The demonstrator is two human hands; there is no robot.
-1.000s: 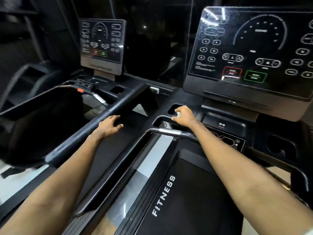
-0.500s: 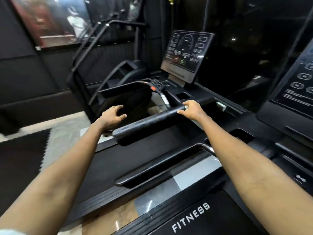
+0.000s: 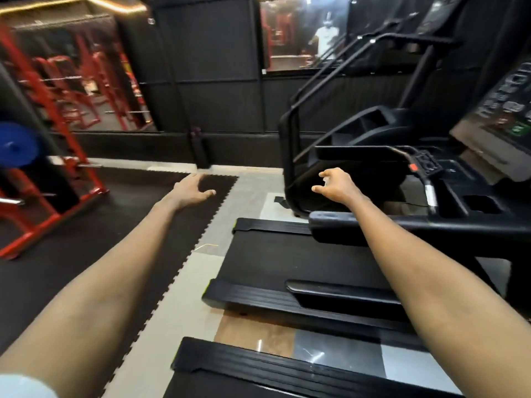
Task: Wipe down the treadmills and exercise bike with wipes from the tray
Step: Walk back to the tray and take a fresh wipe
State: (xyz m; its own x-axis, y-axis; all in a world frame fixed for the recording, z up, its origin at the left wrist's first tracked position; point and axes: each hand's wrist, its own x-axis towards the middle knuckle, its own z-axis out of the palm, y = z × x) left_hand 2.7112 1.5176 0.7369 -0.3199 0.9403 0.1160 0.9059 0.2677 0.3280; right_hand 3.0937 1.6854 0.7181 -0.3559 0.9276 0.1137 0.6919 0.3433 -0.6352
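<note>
Facing out across the treadmill [image 3: 287,262] deck, both arms stretched forward. Left hand [image 3: 191,189] over the floor mat [image 3: 86,254], fingers spread, empty; right hand [image 3: 336,186] near the handrail [image 3: 373,228] end, fingers loosely curled on nothing. No wipe or tray in view. Likely between wiping passes; next move calls for finding the tray

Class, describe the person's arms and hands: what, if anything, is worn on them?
The left forearm and right forearm are bare. The left hand and right hand have no gloves; no watch or band shows. A pale sleeve edge covers the upper left arm.
</note>
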